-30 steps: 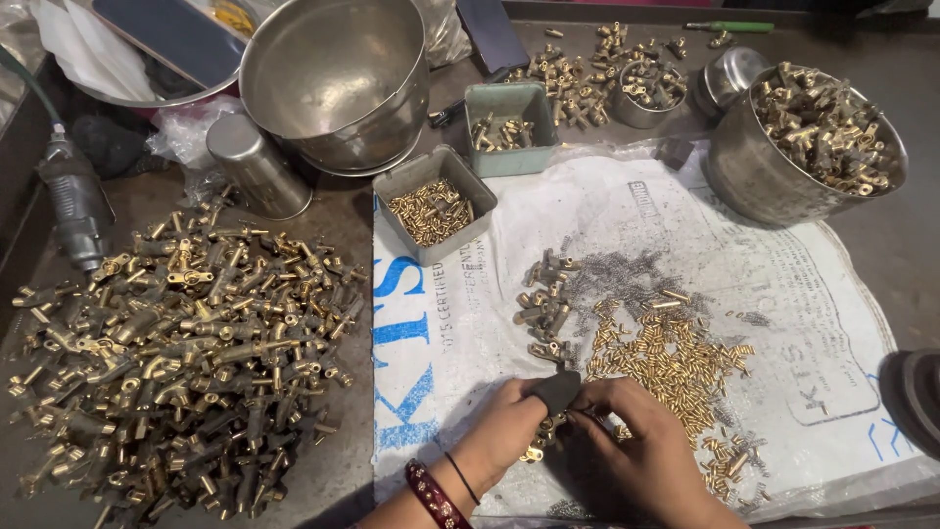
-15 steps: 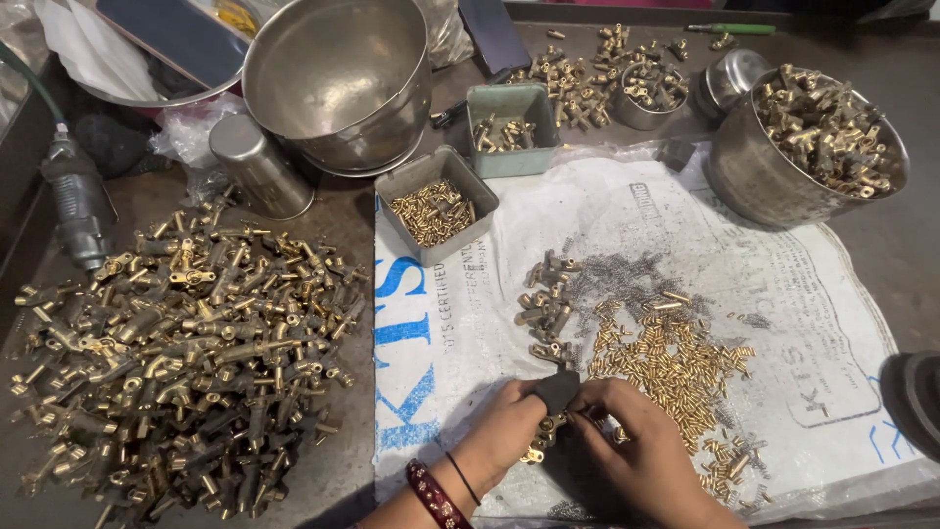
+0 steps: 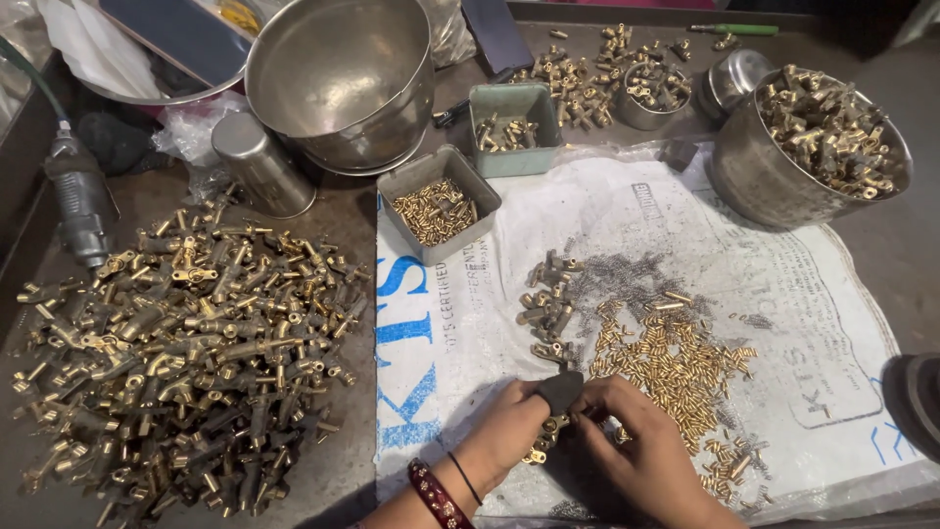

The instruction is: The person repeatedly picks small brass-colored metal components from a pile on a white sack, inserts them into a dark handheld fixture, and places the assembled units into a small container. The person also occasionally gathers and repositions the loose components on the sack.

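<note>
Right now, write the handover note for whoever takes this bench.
Left hand: thumb in a dark cover, pinching a small brass fitting with the right hand; both over the white sack.
Parts: loose brass pins and grey springs beside the hands; a few brass bodies just above them; a large heap of brass valves to the left; full steel pot top right; tray of pins.
Done and left: cannot be told apart by sight; one fitting in hand.
</note>
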